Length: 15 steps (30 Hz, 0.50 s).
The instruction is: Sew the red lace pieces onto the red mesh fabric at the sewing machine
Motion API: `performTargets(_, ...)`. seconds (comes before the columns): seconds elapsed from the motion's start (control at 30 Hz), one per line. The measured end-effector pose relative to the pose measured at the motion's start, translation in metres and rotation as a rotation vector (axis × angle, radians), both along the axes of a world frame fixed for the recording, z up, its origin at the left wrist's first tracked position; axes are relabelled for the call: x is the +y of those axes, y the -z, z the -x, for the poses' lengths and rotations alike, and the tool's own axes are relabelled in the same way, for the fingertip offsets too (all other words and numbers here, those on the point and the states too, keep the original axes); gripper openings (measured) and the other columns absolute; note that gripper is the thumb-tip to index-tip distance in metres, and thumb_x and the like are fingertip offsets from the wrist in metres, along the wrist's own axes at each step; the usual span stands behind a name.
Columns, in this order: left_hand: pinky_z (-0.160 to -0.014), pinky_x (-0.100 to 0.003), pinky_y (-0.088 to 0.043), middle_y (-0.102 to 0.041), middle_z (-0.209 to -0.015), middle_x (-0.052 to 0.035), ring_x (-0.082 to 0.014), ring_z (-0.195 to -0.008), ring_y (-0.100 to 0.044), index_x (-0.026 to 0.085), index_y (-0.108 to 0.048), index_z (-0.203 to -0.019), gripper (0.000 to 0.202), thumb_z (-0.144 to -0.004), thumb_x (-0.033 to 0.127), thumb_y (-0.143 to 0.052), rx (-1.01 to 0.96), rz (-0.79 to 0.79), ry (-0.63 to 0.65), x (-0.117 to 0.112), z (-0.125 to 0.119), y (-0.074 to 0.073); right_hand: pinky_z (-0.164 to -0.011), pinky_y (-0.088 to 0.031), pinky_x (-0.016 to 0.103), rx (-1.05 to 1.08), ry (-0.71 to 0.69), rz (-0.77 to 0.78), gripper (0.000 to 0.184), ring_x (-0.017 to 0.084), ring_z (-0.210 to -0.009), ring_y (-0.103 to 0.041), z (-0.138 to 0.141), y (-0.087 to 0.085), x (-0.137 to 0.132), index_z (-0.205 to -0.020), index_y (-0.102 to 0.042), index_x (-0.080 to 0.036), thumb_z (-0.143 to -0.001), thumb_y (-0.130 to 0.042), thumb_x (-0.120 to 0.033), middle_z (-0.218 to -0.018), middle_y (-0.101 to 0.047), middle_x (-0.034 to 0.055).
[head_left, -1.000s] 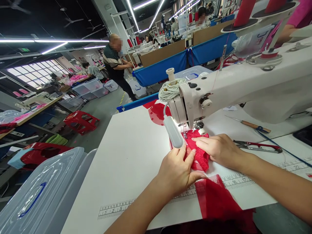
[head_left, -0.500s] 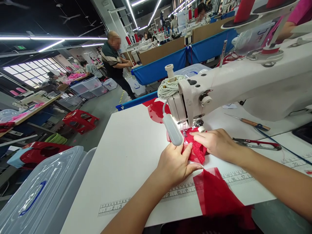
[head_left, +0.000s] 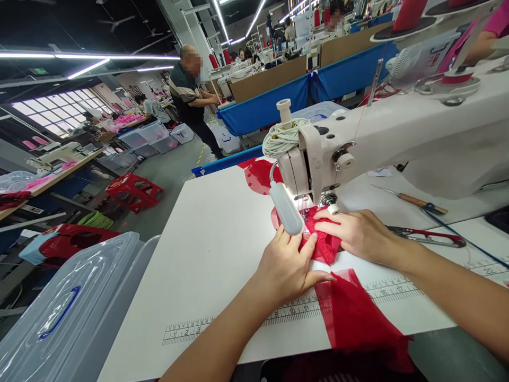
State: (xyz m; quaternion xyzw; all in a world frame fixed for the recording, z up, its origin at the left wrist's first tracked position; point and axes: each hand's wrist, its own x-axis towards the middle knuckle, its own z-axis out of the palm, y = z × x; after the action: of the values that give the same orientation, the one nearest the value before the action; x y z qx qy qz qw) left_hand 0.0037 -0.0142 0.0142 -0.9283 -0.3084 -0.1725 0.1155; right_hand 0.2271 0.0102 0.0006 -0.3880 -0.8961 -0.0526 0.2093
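Note:
A piece of red lace fabric [head_left: 326, 245] lies under the needle end of a white sewing machine [head_left: 382, 132]. My left hand [head_left: 285, 262] rests flat at the fabric's left edge, thumb stretched to the right and fingers spread. Pressing on the fabric's right side is my right hand [head_left: 353, 233], its fingers stretched out flat. A grey lamp head [head_left: 287, 209] hides part of the needle area and the left fingertips. Sheer red fabric [head_left: 358, 313] drapes over the table's front edge, just below my hands.
Right of my hands lie a wooden-handled awl [head_left: 421, 202] and red-handled thread snips [head_left: 433, 234]. More red fabric [head_left: 258, 176] lies behind the lamp. A ruler strip [head_left: 186, 333] runs along the white table [head_left: 199, 239]. A lidded plastic bin [head_left: 79, 297] stands left; a person [head_left: 191, 101] stands beyond.
The whole view has shifted slightly, with things appearing a little further right. Both hands stay on the lace fabric, with the right fingers spread slightly more.

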Motion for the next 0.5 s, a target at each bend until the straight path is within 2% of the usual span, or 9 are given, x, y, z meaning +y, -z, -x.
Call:
performTargets(0.13, -0.088, -0.046, -0.054, -0.069, -0.105, -0.0181, -0.0303, -0.095, -0.066, 0.009, -0.067, -0.116, 0.086, -0.092, 0.073, -0.015, 0.018, -0.033, -0.013, -0.0016, 0.0004, 0.0002, -0.048, -0.024, 0.027, 0.038, -0.016, -0.035, 0.031, 0.012, -0.059, -0.057, -0.0010, 0.0031, 0.0003, -0.081, -0.060, -0.020, -0.069, -0.042, 0.002, -0.102, -0.072, 0.0001)
performTargets(0.27, -0.085, -0.046, -0.055, -0.069, -0.110, -0.0192, -0.0307, -0.098, -0.066, 0.009, -0.066, -0.120, 0.086, -0.094, 0.069, -0.010, 0.029, -0.059, -0.023, -0.0008, 0.0013, 0.0022, -0.047, -0.022, 0.027, 0.030, 0.017, -0.028, 0.022, 0.013, -0.058, -0.056, 0.0002, 0.0032, 0.0017, -0.078, -0.058, -0.020, -0.073, -0.047, -0.002, -0.094, -0.072, 0.0005)
performTargets(0.4, -0.085, -0.049, -0.054, -0.068, -0.113, -0.0209, -0.0343, -0.105, -0.064, 0.008, -0.063, -0.125, 0.083, -0.095, 0.069, -0.016, 0.065, -0.051, -0.041, 0.0013, 0.0021, 0.0051, -0.047, -0.020, 0.027, 0.014, 0.052, -0.025, 0.007, 0.014, -0.054, -0.051, 0.0026, 0.0025, 0.0032, -0.078, -0.058, -0.020, -0.080, -0.055, -0.014, -0.079, -0.068, 0.0010)
performTargets(0.5, -0.083, -0.052, -0.054, -0.067, -0.115, -0.0218, -0.0382, -0.111, -0.061, 0.008, -0.061, -0.128, 0.080, -0.094, 0.070, -0.024, 0.096, -0.023, -0.069, 0.0020, 0.0027, 0.0072, -0.047, -0.018, 0.027, -0.007, 0.084, -0.046, 0.011, 0.014, -0.052, -0.049, 0.0035, 0.0029, 0.0044, -0.079, -0.060, -0.019, -0.080, -0.051, -0.013, -0.073, -0.066, 0.0014)
